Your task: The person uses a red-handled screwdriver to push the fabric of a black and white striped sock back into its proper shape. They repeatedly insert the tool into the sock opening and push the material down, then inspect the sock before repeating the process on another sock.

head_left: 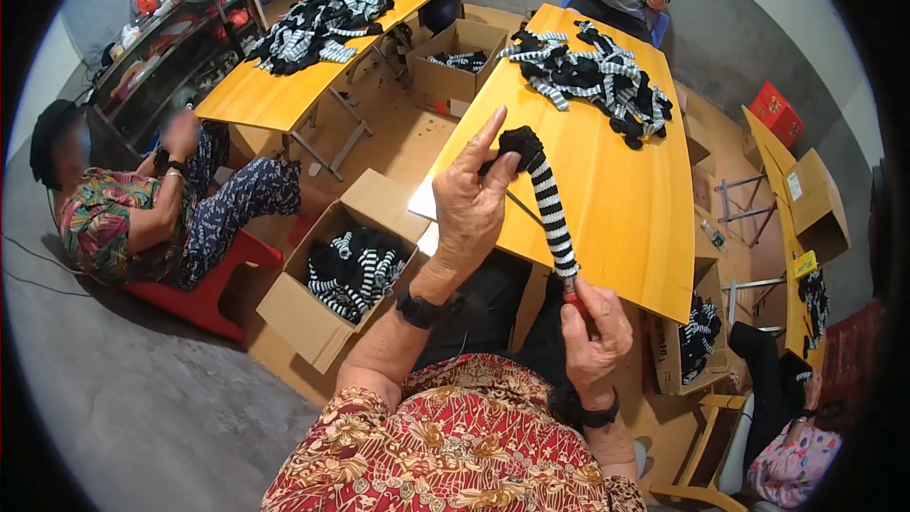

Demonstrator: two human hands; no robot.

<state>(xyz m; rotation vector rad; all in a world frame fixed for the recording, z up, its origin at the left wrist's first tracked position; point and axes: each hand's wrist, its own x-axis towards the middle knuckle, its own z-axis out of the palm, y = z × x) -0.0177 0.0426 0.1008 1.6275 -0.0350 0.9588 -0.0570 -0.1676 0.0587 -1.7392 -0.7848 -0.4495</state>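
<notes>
A narrow black-and-white striped knitted tube (552,209) with a black end stretches between my hands, over the near edge of a yellow table. My left hand (469,204) has its index finger stretched upward, while the thumb presses on the black end; the other fingers are partly hidden. Lower down, my right hand (595,337) is closed round a red handle (571,296), and the tube's striped lower end meets that handle. Whatever the handle belongs to is hidden by the tube and my fingers.
Striped and black knitted pieces (602,76) lie heaped on the yellow table (626,228). An open carton (294,308) of similar pieces stands left, another carton (697,332) right. A second table (227,100) holds another pile (318,28). Several people sit around; one (128,218) uses a red stool (213,299).
</notes>
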